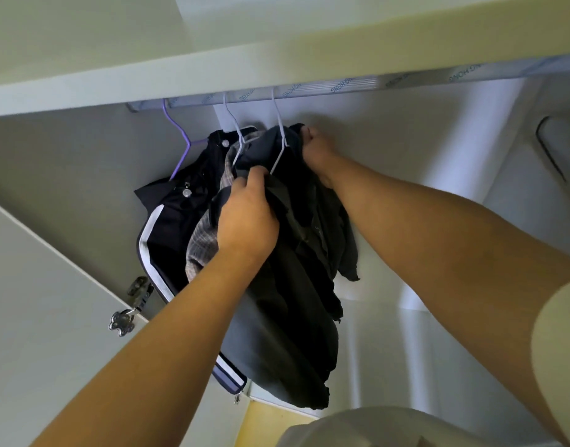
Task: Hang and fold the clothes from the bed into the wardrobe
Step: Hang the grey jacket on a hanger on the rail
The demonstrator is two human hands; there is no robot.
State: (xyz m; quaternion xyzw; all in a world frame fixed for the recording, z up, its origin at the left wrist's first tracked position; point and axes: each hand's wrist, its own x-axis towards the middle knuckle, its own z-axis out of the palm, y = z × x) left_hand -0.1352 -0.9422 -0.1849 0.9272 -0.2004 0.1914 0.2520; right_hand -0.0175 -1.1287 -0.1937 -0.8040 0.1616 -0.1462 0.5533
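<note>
Nearest, at the left: a smooth pale wardrobe door (35,301) with a metal hinge (132,304). Further in, bunching the front shoulder of the dark grey garment (293,301) with the left grip (248,217), fingers curled round a fold. Beyond, pinching the far shoulder near the collar with the right grip (316,150). Hangs already from a thin white wire hanger (281,137), hooked on the rail (309,91) inside the wardrobe. Looks light, limp and matte, ragged at the hem; likely to slide off thin wire, so best held at both shoulders, over the hanger's arms. Just beside, leftward: a soft plaid shirt (203,240), then a navy jacket (161,227) with white stripes and snap buttons on a purple hanger (180,146).
</note>
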